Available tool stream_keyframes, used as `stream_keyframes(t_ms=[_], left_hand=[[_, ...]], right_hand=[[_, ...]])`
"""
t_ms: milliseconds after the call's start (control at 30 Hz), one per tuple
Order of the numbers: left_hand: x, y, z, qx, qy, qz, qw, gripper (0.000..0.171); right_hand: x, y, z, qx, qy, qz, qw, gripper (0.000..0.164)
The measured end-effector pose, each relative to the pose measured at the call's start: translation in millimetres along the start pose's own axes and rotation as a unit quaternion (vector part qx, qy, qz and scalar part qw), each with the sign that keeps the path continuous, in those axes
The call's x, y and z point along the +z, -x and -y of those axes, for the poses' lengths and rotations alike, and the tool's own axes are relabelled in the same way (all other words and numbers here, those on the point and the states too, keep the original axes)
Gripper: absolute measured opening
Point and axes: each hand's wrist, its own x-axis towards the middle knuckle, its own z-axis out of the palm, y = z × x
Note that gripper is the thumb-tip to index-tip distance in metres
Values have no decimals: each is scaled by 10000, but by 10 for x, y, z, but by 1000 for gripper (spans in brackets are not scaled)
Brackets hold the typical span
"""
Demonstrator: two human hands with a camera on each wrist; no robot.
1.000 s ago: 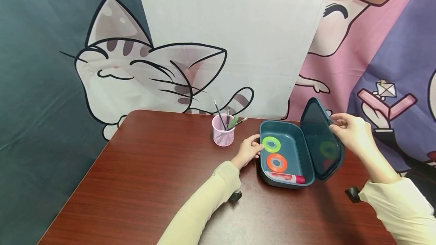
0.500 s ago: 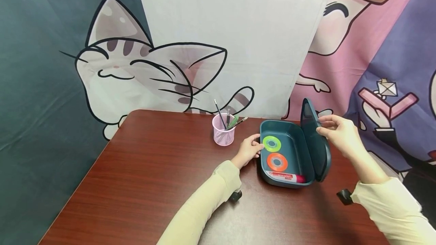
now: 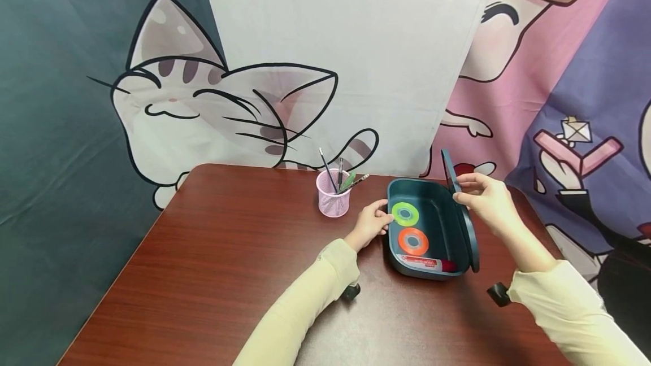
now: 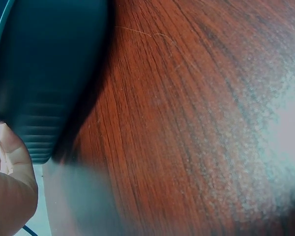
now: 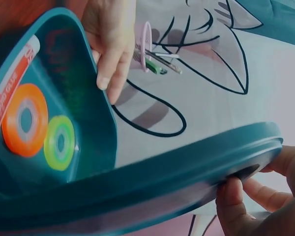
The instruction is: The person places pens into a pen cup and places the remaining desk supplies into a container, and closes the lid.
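Note:
The dark teal storage box (image 3: 414,275) stands on the table with its hinged lid (image 3: 470,236) raised, seen nearly edge-on from the head. My right hand (image 3: 485,199) holds the lid's free edge, thumb on one face and fingers on the other, as the right wrist view shows. At the opposite wall, my left hand (image 3: 370,223) grips the box's rim. Inside lie a green tape roll (image 3: 405,214), an orange tape roll (image 3: 413,241) and a red-and-white glue tube (image 3: 419,262). The lid's shadow darkens the tube's red end.
A pink mesh pen cup (image 3: 333,203) with several pencils and a green item stands left of the box, close to my left hand. Behind the brown wooden table (image 3: 229,275) hangs a cartoon cat cloth (image 3: 203,100). The table's back edge runs just behind the box.
My right hand has moved left, swinging the lid from leaning outward to about upright over the hinge side. The left hand and the things inside the box stay in place.

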Motion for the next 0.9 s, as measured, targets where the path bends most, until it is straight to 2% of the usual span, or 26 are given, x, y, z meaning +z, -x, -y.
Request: stream_keyframes(t_ms=[233, 500, 700, 800, 900], left_hand=[[-16, 3, -6, 29, -155, 98, 9998, 49], [-52, -13, -9, 23, -444, 242, 9987, 50], [-91, -11, -35, 196, -1059, 279, 9938, 50], [-110, -6, -54, 359, -1476, 240, 9881, 48], [-118, -9, -74, 565, -1903, 42, 9801, 44]], right_hand=[[146, -1, 56, 8, 171, 178, 9997, 36], [306, 16, 89, -217, 518, 274, 9980, 37], [403, 25, 117, -255, 576, 382, 9973, 40], [445, 30, 126, -237, 603, 416, 9970, 41], [488, 30, 129, -263, 601, 431, 9969, 41]])
